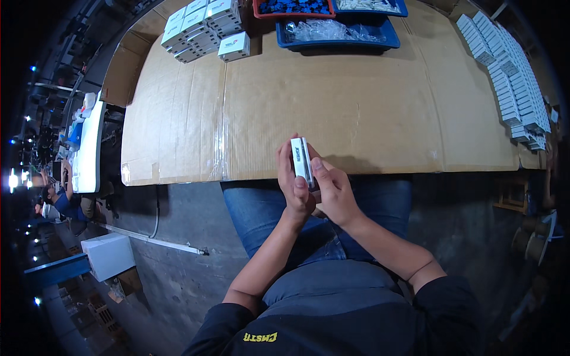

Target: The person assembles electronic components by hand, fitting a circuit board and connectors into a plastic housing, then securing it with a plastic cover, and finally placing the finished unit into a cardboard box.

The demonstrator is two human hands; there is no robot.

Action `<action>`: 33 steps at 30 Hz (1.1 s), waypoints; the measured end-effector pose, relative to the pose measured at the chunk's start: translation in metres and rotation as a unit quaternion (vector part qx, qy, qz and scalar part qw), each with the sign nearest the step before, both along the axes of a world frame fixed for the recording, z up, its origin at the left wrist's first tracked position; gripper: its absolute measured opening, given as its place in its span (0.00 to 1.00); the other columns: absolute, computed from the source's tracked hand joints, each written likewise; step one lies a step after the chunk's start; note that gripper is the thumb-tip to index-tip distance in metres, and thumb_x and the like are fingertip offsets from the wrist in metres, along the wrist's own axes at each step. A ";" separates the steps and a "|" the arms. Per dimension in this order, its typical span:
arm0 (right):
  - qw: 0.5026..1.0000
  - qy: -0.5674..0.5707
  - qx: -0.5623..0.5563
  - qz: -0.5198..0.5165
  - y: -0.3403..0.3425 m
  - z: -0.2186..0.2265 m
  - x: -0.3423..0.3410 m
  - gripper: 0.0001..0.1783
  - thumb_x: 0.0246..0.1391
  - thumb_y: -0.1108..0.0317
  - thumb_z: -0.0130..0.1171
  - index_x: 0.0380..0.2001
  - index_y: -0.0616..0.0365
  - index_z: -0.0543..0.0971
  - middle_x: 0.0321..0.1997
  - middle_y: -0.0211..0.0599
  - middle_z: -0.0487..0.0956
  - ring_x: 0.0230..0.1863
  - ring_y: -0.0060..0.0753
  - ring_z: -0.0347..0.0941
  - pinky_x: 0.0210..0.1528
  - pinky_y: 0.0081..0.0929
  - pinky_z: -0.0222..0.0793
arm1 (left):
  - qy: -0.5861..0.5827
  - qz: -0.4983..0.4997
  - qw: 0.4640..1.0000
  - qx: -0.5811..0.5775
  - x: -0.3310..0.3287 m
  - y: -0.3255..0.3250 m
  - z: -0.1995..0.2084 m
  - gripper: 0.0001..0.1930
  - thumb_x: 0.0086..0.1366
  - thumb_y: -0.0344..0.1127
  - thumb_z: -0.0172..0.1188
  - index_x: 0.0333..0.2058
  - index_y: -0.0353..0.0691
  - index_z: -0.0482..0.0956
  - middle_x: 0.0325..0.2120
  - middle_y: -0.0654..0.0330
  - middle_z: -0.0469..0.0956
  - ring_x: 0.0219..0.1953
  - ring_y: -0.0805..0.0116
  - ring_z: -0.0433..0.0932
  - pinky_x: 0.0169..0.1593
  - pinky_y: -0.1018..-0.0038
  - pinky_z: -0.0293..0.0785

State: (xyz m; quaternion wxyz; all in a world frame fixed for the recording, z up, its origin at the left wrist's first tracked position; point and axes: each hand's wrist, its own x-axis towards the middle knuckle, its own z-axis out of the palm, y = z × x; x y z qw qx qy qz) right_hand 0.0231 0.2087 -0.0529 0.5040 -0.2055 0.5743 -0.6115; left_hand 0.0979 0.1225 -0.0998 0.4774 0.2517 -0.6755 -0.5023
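Observation:
Between my two hands, just past the table's near edge and above my lap, is a small white box (pixel 301 158) with dark print on its upward side. My left hand (pixel 292 181) wraps it from the left, thumb along its near end. From the right, my right hand (pixel 332 188) closes on it with the thumb pressed to its side. The box stands on its narrow edge, and its lower part is hidden by my fingers.
The table (pixel 285 113) is covered with taped cardboard. White boxes (pixel 199 29) are stacked at the far left, with a single box (pixel 234 46) beside them. A blue tray (pixel 338 37) of clear plastic pieces and a red tray (pixel 294 8) stand behind. Rows of white boxes (pixel 510 80) line the right.

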 end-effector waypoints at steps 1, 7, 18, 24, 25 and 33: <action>0.999 0.022 -0.037 0.014 -0.002 -0.004 -0.004 0.33 0.75 0.55 0.50 0.71 0.70 0.64 0.67 0.47 0.71 0.65 0.30 0.68 0.67 0.27 0.63 | -0.004 -0.046 0.999 0.016 0.002 -0.005 -0.003 0.56 0.66 0.78 0.43 0.67 0.23 0.60 0.57 0.46 0.64 0.57 0.55 0.70 0.63 0.61 0.66; 0.959 0.228 -0.096 0.140 0.011 0.009 -0.044 0.48 0.56 0.57 0.73 0.75 0.53 0.62 0.76 0.38 0.59 0.66 0.35 0.69 0.65 0.34 0.69 | 0.044 -0.114 0.972 0.202 0.005 0.002 0.016 0.54 0.66 0.78 0.45 0.75 0.40 0.48 0.64 0.50 0.61 0.65 0.57 0.66 0.66 0.60 0.66; 0.762 0.591 -0.258 0.052 0.003 0.011 -0.067 0.46 0.42 0.40 0.77 0.58 0.61 0.78 0.68 0.52 0.71 0.66 0.55 0.72 0.65 0.48 0.70 | 0.016 -0.253 0.832 0.493 0.010 0.019 0.066 0.43 0.75 0.71 0.29 0.68 0.36 0.59 0.57 0.51 0.74 0.58 0.60 0.78 0.57 0.68 0.80; 0.755 0.567 -0.325 0.052 0.001 -0.001 -0.061 0.49 0.46 0.43 0.75 0.62 0.69 0.74 0.64 0.59 0.75 0.62 0.61 0.75 0.63 0.47 0.72 | 0.045 -0.273 0.815 0.509 0.015 0.022 0.060 0.37 0.77 0.67 0.34 0.67 0.42 0.60 0.54 0.51 0.75 0.54 0.59 0.81 0.52 0.66 0.83; 0.755 0.567 -0.328 0.045 0.002 -0.002 -0.060 0.48 0.47 0.43 0.74 0.61 0.70 0.74 0.64 0.61 0.75 0.62 0.61 0.75 0.63 0.47 0.72 | 0.069 -0.261 0.819 0.506 0.013 0.025 0.060 0.36 0.78 0.66 0.35 0.67 0.41 0.61 0.52 0.52 0.76 0.53 0.60 0.81 0.51 0.67 0.83; 0.807 0.483 -0.339 -0.021 0.012 -0.010 -0.053 0.45 0.65 0.38 0.55 0.62 0.76 0.72 0.61 0.67 0.75 0.60 0.63 0.77 0.61 0.44 0.75 | 0.080 -0.244 0.810 0.527 0.019 0.035 0.057 0.36 0.77 0.67 0.37 0.61 0.39 0.68 0.49 0.54 0.79 0.49 0.63 0.82 0.51 0.66 0.81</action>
